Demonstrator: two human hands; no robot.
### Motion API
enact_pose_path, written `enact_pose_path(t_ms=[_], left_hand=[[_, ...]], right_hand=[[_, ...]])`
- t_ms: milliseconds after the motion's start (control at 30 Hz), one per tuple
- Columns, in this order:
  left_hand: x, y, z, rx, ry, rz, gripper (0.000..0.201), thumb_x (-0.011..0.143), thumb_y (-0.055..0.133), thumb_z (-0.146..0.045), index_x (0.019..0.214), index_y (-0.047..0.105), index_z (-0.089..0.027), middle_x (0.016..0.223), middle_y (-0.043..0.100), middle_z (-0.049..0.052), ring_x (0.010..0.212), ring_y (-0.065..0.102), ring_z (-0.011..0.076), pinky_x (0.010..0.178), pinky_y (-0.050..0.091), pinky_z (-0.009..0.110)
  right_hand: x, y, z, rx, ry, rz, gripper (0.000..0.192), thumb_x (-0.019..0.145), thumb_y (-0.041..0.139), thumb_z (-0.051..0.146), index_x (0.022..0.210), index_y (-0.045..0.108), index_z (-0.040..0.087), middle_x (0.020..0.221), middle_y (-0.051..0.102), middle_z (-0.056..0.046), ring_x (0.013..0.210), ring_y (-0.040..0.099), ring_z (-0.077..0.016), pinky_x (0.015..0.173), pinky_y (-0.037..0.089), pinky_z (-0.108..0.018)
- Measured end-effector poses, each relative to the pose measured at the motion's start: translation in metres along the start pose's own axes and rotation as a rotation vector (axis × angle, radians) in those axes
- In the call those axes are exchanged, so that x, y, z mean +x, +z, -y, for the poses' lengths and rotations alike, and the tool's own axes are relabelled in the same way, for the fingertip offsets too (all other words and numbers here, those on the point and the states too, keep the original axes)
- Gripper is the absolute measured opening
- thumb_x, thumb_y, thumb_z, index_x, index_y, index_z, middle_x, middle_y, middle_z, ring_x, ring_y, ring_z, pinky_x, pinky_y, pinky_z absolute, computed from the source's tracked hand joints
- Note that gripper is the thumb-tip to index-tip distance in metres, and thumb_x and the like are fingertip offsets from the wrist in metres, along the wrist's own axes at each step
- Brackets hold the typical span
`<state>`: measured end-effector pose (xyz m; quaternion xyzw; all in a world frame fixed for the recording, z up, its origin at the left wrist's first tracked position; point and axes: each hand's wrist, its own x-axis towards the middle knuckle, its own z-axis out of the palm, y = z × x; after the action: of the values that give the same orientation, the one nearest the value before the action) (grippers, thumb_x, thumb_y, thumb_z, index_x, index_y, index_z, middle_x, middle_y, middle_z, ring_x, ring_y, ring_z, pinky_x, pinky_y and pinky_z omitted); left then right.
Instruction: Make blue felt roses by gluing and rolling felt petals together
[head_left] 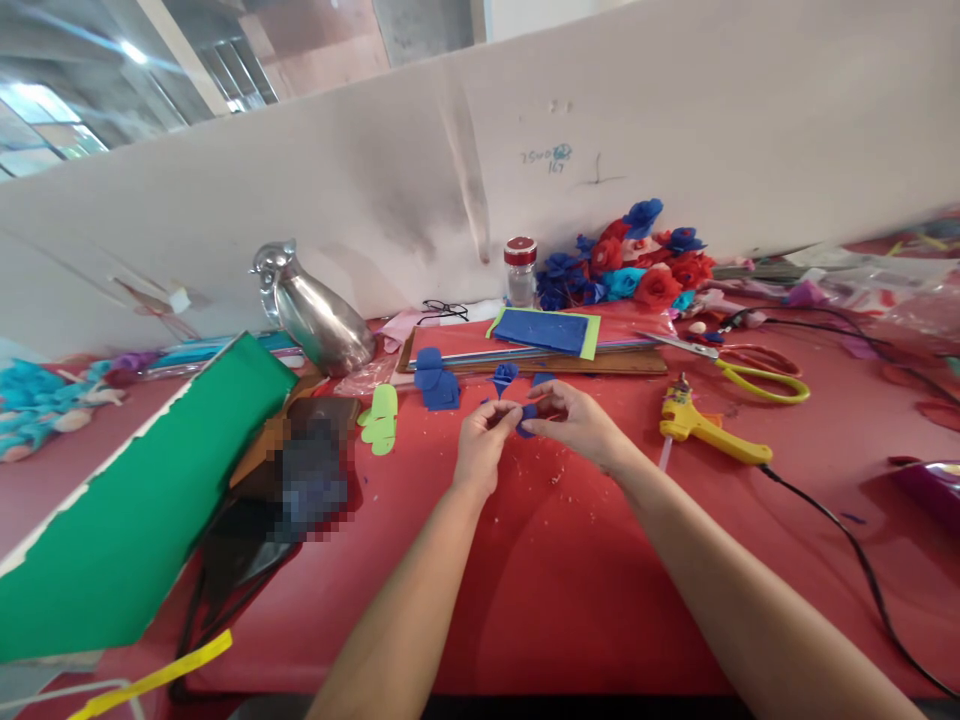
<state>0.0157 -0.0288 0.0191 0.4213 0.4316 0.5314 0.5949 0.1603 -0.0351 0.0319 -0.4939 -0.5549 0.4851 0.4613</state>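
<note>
Where the two forearms meet above the red tabletop (570, 580), the left hand (484, 440) and the right hand (574, 420) come together around a small blue foam piece (527, 418). Both hands are closed in a pinch: the left fingertips curl in toward the piece from its left side, and the right thumb and fingers grip it from the right, so that the piece sits between the two hands, just above the table and mostly covered by the fingers. Its exact shape cannot be told.

Just beyond the fingertips lie a small rolled blue bud (504, 376) and, to its left, a stack of blue cut petals (436, 380). Left of those rests a light green leaf cutout (381, 420). Behind them a wooden board (540, 360) carries a blue sheet (546, 330) on a green one. White crumbs are scattered on the cloth near the hands.

To the right, well apart from the hands, a yellow glue gun (701, 425) lies on its side with a black cord trailing off, and yellow-handled scissors (739, 368) lie beyond it. Against the white partition sits a heap of finished red and blue flowers (637, 265), a small jar with a red lid (520, 270) beside it. At the left are a metal jug (315, 310) and a large green sheet (142, 510).
</note>
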Motion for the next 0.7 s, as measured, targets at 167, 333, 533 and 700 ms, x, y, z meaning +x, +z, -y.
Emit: enact_pose_path(t_ms=[167,333,533,700], left_hand=[[0.000,-0.001,0.001,-0.006,0.082,-0.007,0.030,0.069,0.073,-0.044,0.084,0.067,-0.019,0.072,0.060,-0.003,0.055,0.041,0.0060,0.055,0.033,0.021],[-0.002,-0.005,0.003,0.062,0.232,0.065,0.031,0.082,0.059,-0.050,0.083,0.067,-0.020,0.079,0.063,0.000,0.054,0.038,0.0070,0.055,0.033,0.023],[-0.006,-0.004,0.003,0.179,0.264,0.093,0.031,0.079,0.062,-0.049,0.078,0.070,-0.020,0.076,0.066,0.002,0.073,0.055,0.0139,0.074,0.043,0.027],[-0.008,-0.001,-0.001,0.166,0.232,0.069,0.027,0.074,0.068,-0.046,0.080,0.073,-0.020,0.083,0.071,0.003,0.081,0.060,0.0174,0.083,0.045,0.032]], right_hand=[[0.002,-0.001,0.002,0.136,0.034,-0.065,0.023,0.061,0.069,0.037,0.070,0.058,0.019,0.065,0.062,0.001,0.063,0.055,-0.0125,0.064,0.042,-0.028],[0.001,-0.009,0.008,0.227,0.046,-0.234,0.023,0.060,0.068,0.037,0.072,0.059,0.020,0.062,0.058,0.003,0.053,0.045,-0.0094,0.053,0.033,-0.025],[-0.001,-0.009,0.017,0.333,0.053,-0.302,0.025,0.056,0.071,0.036,0.071,0.057,0.021,0.062,0.058,0.003,0.053,0.047,-0.0091,0.049,0.032,-0.023],[-0.004,-0.008,0.019,0.332,0.047,-0.285,0.029,0.058,0.071,0.039,0.079,0.062,0.020,0.060,0.058,0.003,0.050,0.042,-0.0084,0.045,0.027,-0.023]])
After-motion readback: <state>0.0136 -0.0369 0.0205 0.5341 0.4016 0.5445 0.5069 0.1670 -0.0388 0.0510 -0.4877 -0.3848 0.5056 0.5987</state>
